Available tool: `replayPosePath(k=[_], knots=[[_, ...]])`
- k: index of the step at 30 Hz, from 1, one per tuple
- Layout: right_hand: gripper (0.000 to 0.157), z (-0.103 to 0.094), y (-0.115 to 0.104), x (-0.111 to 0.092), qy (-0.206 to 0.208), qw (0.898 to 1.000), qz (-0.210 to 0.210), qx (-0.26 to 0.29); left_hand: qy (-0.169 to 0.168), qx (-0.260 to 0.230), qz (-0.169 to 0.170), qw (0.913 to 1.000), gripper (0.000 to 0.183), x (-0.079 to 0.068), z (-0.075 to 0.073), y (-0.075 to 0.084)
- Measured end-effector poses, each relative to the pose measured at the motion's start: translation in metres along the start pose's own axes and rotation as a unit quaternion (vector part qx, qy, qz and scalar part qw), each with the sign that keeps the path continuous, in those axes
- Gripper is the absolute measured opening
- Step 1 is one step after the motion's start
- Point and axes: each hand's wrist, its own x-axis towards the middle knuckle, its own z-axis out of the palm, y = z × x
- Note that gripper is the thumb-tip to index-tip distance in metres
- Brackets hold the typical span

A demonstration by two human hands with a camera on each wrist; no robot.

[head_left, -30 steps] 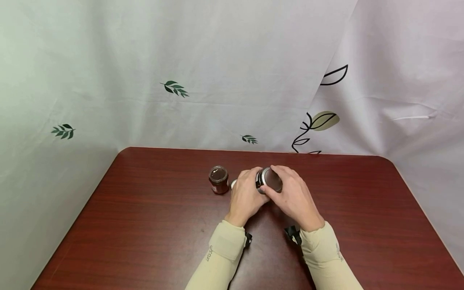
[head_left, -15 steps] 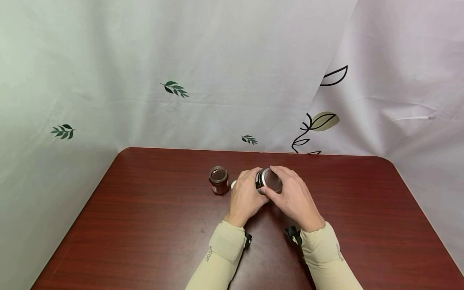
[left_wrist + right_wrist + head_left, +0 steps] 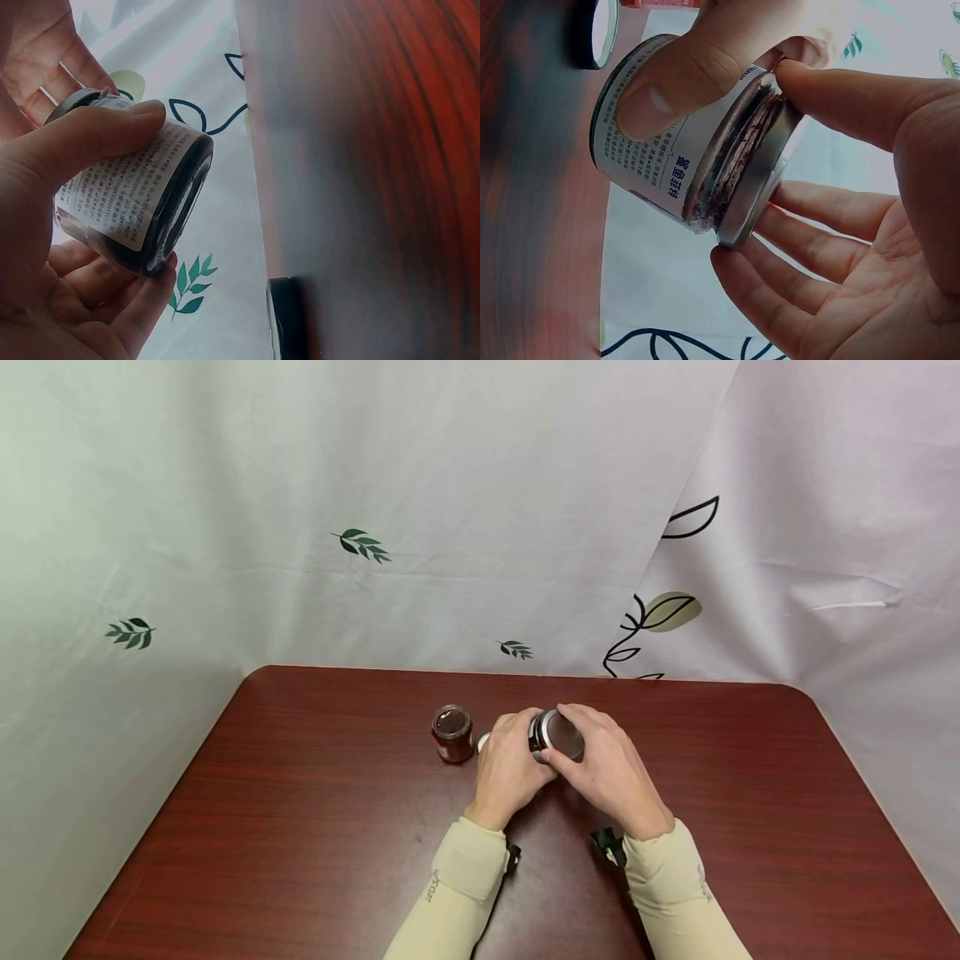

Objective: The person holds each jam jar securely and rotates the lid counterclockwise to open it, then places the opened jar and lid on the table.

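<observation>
A glass jar (image 3: 649, 161) with a white printed label and dark contents is tilted above the table in the head view. My left hand (image 3: 510, 768) grips its body, thumb across the label and fingers underneath. My right hand (image 3: 617, 768) holds the silver metal lid (image 3: 761, 180) by its rim, with thumb and fingertips around the edge. Between lid and label, the right wrist view shows a dark-smeared glass neck; whether the lid is loose I cannot tell. The jar's label (image 3: 135, 187) and dark base face the left wrist camera.
A second jar (image 3: 452, 743) of dark brown contents stands upright, left of my hands. Between it and my left hand, a white-faced, dark-rimmed round lid (image 3: 604, 34) lies on the reddish-brown wooden table (image 3: 315, 827). Behind the table hangs a white leaf-printed curtain (image 3: 450, 510).
</observation>
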Motion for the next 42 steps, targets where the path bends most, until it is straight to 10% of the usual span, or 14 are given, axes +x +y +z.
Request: replayPosePath(k=[42], knots=[[0.061,-0.0028,0.0002,-0.0002,-0.027,0.999,-0.023,-0.003,-0.014,0.0,-0.007,0.9999,0.065,-0.001,0.0014,-0.0004]])
